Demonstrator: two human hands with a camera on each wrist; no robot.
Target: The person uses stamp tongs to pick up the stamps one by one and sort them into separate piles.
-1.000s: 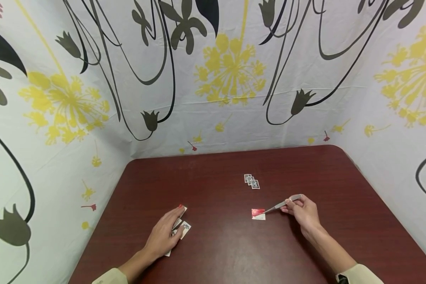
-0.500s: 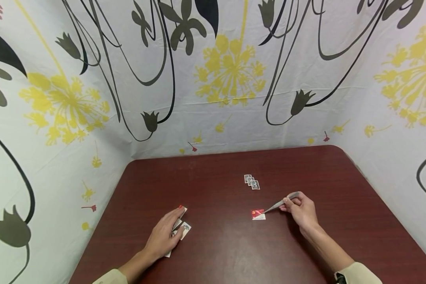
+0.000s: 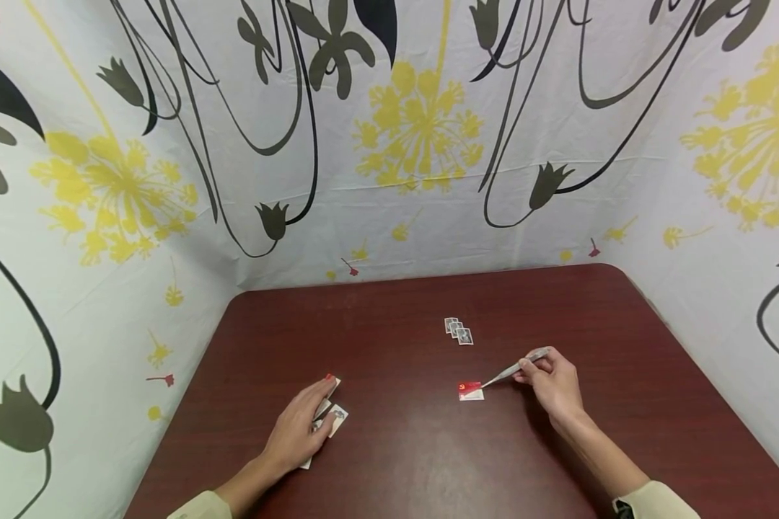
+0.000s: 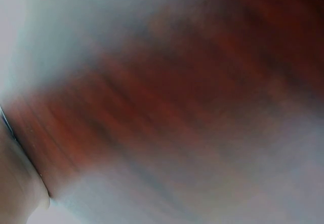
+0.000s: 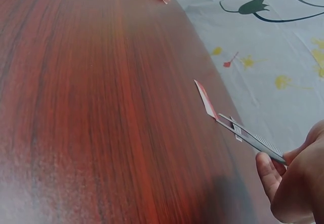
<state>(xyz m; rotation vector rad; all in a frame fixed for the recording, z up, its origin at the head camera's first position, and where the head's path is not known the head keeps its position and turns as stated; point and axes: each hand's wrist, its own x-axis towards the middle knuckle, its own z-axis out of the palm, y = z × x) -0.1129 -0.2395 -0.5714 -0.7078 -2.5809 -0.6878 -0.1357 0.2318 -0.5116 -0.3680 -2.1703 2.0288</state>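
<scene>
Tweezers (image 3: 509, 372) are pinched between the thumb and fingers of my right hand (image 3: 556, 388). Their tips reach the right edge of a small red-and-white card (image 3: 471, 391) on the table; in the right wrist view the two tips (image 5: 218, 117) stand slightly apart, one right at the card's edge. On the left, my left hand (image 3: 301, 425) rests palm down, fingers extended, over several small stamp-like cards (image 3: 339, 420) that it partly covers. The left wrist view is blurred and shows only a bit of skin at its edge.
Several overlapping stamp-like cards (image 3: 459, 331) with grey pictures and white borders lie farther back, beyond the red-and-white card. The dark red-brown wooden table (image 3: 389, 461) has rounded far corners. A white cloth (image 3: 363, 238) printed with flowers hangs behind and on both sides.
The tweezers have turned slightly in my right hand, their tips staying by the right edge of the red-and-white card. My left hand keeps its place.
</scene>
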